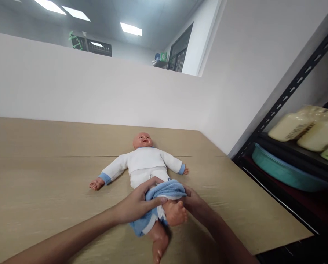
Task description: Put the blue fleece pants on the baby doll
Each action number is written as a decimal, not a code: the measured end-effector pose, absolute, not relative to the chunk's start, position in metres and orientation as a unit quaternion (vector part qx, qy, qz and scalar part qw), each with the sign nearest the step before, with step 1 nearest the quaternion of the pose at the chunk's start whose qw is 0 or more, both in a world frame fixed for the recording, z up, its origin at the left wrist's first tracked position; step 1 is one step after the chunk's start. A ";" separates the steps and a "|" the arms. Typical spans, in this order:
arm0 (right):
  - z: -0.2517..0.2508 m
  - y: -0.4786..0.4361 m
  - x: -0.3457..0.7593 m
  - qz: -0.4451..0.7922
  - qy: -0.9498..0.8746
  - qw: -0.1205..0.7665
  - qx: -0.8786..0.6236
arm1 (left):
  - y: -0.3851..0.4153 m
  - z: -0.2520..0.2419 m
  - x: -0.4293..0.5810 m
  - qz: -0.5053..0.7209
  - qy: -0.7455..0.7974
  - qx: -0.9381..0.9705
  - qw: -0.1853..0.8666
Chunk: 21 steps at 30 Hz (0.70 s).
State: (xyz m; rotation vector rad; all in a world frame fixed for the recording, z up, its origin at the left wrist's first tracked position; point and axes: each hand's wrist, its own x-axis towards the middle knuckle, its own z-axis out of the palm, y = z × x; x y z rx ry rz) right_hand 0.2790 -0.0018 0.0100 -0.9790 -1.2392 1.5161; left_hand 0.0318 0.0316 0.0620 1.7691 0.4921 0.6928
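Note:
A baby doll [146, 165] lies on its back on the wooden table, head away from me and arms spread. It wears a white top with blue cuffs. Blue shorts [168, 189] with white trim are around its legs, bunched up on the raised leg at the right. My left hand [136, 201] grips the left side of the bunched cloth, thumb over its edge. On the other side, my right hand [193, 203] is closed at the cloth by the doll's raised foot [176, 213]; its fingertips are partly hidden. The doll's other bare leg [159, 240] points toward me.
The wooden table [43, 176] meets a white wall [98, 91] at the back. To the right stands a black metal shelf [279, 99] with cream-coloured bottles [293, 124] and, lower down, a teal basin [285, 170].

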 end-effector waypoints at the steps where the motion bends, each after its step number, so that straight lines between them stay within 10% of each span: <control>1: 0.016 0.005 0.282 0.629 -0.520 0.426 -0.390 | 0.031 0.063 0.033 0.301 0.217 0.747 0.552; 7: 0.022 0.049 0.293 0.632 -0.591 0.318 -0.388 | 0.037 0.063 0.032 0.306 0.259 0.738 0.542; 21: 0.010 0.044 0.294 0.663 -0.515 0.443 -0.315 | 0.047 0.092 -0.009 0.185 0.331 0.807 0.452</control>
